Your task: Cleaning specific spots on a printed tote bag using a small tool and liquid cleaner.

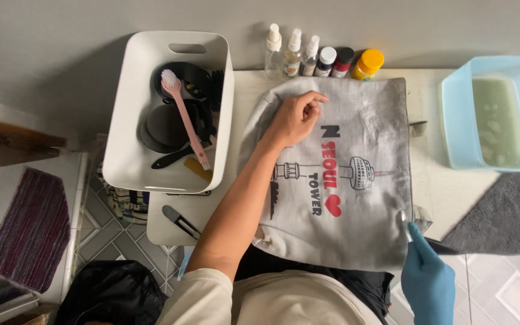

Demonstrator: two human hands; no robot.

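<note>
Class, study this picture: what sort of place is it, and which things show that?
Probably a home bathroom or laundry corner: tiled floor, a blue basin of water, a white bin of brushes, and spray bottles beside a grey tote bag.

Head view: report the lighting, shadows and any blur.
Head view: soft, even light; faint shadow beside the white plastic bin; mild glare on the pale blue water basin; grey printed fabric bag and bare left hand are sharp; blue-gloved right hand slightly soft at frame edge.

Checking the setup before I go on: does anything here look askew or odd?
The white bin overhangs the table's left edge. The grey tote bag lies rumpled under the bare left hand; the gloved right hand pinches its corner.
</note>
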